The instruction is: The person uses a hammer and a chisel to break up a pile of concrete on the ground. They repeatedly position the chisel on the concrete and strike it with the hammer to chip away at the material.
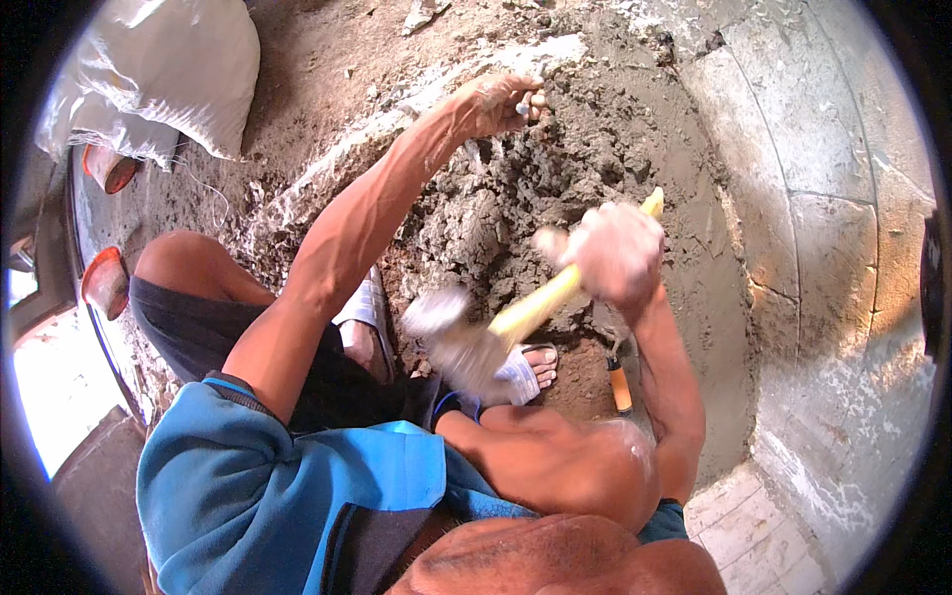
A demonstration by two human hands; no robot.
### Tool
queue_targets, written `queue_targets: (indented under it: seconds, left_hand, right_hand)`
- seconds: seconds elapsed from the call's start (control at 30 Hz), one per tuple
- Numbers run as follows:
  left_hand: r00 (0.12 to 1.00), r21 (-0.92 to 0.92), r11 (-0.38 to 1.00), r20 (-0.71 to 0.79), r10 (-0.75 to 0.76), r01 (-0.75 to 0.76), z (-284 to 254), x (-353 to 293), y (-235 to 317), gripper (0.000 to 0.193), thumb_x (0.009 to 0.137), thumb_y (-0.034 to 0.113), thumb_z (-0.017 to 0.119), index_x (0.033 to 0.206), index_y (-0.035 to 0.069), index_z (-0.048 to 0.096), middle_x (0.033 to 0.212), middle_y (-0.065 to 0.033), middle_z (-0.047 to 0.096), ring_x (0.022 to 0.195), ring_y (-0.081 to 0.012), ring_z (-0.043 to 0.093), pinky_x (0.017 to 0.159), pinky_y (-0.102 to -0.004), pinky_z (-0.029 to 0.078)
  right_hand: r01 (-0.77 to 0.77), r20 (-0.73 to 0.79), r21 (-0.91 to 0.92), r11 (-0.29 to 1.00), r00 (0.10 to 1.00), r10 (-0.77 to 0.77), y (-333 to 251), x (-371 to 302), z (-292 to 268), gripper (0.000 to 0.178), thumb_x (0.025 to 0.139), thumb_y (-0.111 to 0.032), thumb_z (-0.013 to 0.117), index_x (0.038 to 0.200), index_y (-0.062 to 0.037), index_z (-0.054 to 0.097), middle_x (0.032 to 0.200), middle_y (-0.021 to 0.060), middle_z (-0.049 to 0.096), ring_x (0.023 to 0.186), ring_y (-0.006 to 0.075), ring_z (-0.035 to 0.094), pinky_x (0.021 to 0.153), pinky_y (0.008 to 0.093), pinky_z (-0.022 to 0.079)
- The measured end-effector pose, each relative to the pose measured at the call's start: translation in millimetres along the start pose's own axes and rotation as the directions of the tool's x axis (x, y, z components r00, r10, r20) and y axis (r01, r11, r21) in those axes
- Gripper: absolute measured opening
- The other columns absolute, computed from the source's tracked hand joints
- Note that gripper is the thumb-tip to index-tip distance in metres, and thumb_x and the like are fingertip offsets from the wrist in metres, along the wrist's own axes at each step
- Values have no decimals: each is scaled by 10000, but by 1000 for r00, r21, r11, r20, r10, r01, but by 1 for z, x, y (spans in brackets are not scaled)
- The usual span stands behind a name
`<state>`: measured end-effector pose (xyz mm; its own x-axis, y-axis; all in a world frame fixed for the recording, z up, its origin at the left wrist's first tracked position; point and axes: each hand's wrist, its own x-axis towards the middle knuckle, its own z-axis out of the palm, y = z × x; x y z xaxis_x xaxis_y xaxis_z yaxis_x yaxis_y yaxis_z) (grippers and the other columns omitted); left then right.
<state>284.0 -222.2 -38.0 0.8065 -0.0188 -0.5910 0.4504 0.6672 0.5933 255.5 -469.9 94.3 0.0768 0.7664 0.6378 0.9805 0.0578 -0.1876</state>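
Note:
My right hand [623, 256] grips the yellow handle of a hammer [540, 305]. Its metal head, smeared by motion, hangs above my sandalled feet. My left hand [508, 105] reaches out to the far edge of a heap of wet grey mortar [516, 203], its fingers curled closed. Whatever it may hold is too small to make out. Between the two hands the mortar lies lumpy and rough. A trowel with an orange handle [620, 387] rests on the soil beside my right forearm, its blade partly hidden.
A block wall [833, 248] rises on the right, with a smoothed strip of mortar [709, 337] along its foot. At the far left are a white sack [174, 74] and two orange-rimmed containers, one nearer [106, 283] and one farther [111, 169]. My bent knees and feet are close below the hammer.

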Motion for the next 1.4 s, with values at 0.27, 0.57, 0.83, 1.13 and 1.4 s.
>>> queue_targets:
  seconds: [0.27,0.57,0.83,1.13,1.4]
  left_hand:
    - [1000,-24,1000,5,-4,4,-17,0,2,133,914,159,630,989,48,630,804,-34,675,668,-134,643,619,-239,576]
    - [998,-34,999,65,-16,18,-4,0,1,178,959,185,586,1049,32,600,806,-61,678,687,-124,641,629,-231,584]
    - [991,23,996,103,-91,90,12,12,11,91,934,126,615,968,43,602,800,-45,684,693,-129,664,633,-254,601]
    - [996,29,1000,91,-6,4,-25,-2,35,145,924,144,628,985,17,593,815,-59,678,721,-135,657,669,-250,581]
    - [986,52,994,129,-101,95,1,13,21,175,942,169,604,965,-3,630,831,-85,705,699,-138,682,635,-260,609]
  right_hand:
    - [-543,155,-186,819,807,570,19,-46,32,250,931,-269,604,785,-81,527,563,91,535,453,225,555,431,358,451]
    - [-512,222,-191,837,808,545,51,-47,55,237,885,-248,676,756,-99,545,537,50,527,426,189,539,374,309,416]
    - [-208,105,-137,968,969,223,3,-4,6,256,901,-274,642,709,-157,521,522,-16,403,418,142,476,387,336,403]
    - [-595,439,-235,769,641,630,30,-25,56,147,903,-138,586,1030,-70,615,586,87,606,468,225,612,420,358,494]
    - [-11,-112,19,1000,994,13,13,-10,25,240,926,-255,620,733,-139,538,510,-29,434,397,112,472,360,303,400]
